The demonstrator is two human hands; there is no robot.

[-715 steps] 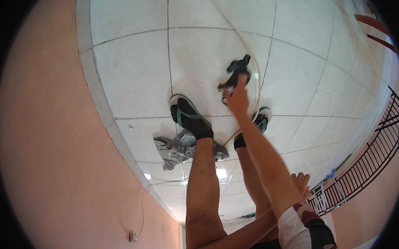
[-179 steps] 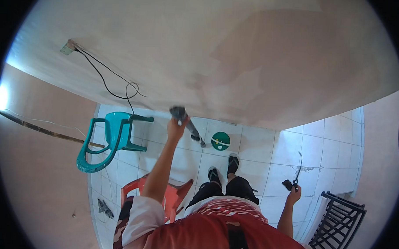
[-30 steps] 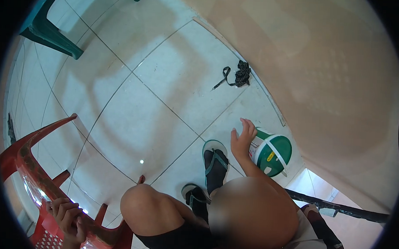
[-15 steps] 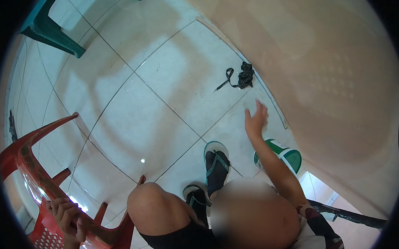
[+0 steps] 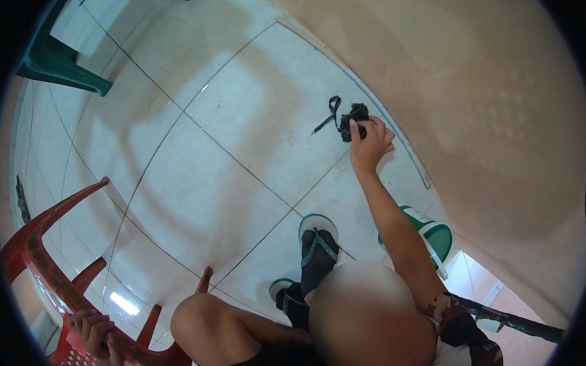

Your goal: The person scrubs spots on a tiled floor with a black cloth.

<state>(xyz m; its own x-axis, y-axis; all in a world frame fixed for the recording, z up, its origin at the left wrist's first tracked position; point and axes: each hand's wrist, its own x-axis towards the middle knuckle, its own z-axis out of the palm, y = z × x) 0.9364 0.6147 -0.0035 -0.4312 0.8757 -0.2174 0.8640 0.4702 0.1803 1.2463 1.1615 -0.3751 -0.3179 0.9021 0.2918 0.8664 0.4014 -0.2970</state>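
Observation:
My right hand [image 5: 372, 140] reaches down to the floor by the wall. Its thumb and fingers close on a bunched black cord [image 5: 357, 114], which lies on the tiles with a loop and a thin tail trailing to the left. The fingers partly cover the bundle. At lower left, my left hand [image 5: 95, 334] has its fingers wrapped over the edge of a red plastic chair [image 5: 63, 285].
A green and white bucket [image 5: 438, 240] stands by the wall, beside my right forearm. My feet in green-strapped flip-flops [image 5: 318, 245] rest on the tiled floor [image 5: 242, 149]. A green plastic chair leg [image 5: 71, 72] stands at upper left. A dark bar [image 5: 520, 323] shows at lower right.
My right hand has moved forward from open above the floor to a hold on the black cord. The left hand stays on the red chair, and the view has shifted slightly.

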